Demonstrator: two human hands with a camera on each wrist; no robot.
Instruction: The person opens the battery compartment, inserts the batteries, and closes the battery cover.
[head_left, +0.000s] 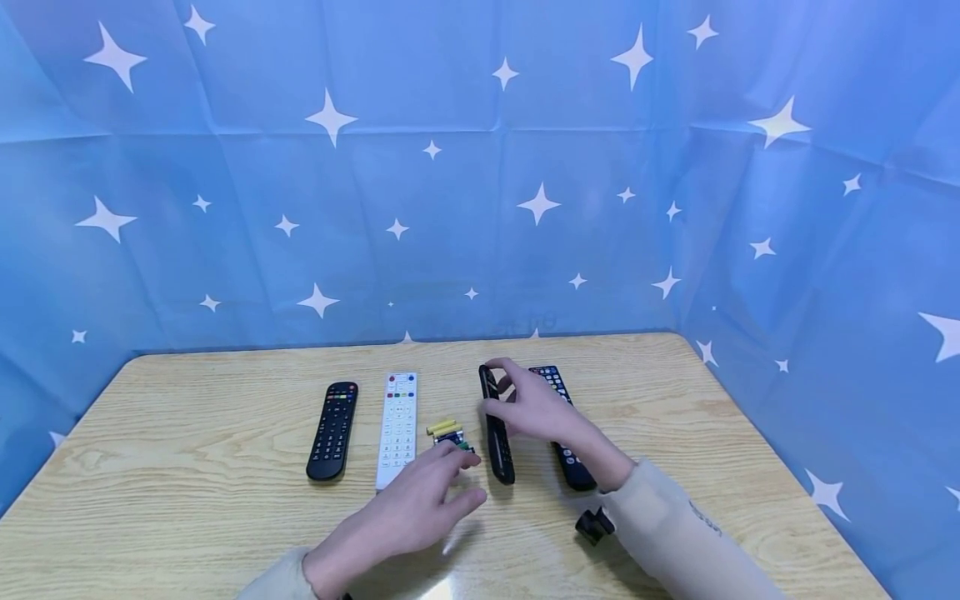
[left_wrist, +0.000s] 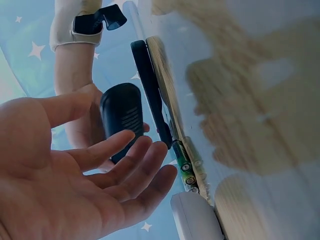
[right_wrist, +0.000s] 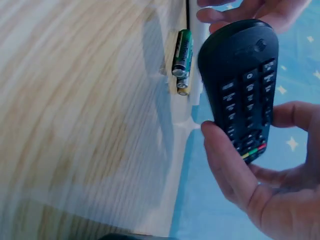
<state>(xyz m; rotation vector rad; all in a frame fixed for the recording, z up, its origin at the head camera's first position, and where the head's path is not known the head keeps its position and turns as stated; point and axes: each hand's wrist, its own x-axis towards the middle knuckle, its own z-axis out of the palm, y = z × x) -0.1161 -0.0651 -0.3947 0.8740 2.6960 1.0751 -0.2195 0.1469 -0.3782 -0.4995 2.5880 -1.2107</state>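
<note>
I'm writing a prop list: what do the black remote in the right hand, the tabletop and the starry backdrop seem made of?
Held black remote: likely hard plastic, softly shiny; smooth, moulded-looking shell.
Tabletop: apparently wood or laminate; pale grain, glossy glare.
Starry backdrop: perhaps fabric or plastic sheeting, faintly sheeny; fold creases show.

1 black remote (head_left: 498,446), gripped by the right hand (head_left: 536,407), is raised and tilted, its keys turned sideways; yellow and green batteries (head_left: 447,429) lie grouped just left of that remote.

Pale sleeves (head_left: 667,521), black wrist device (head_left: 595,526)
</note>
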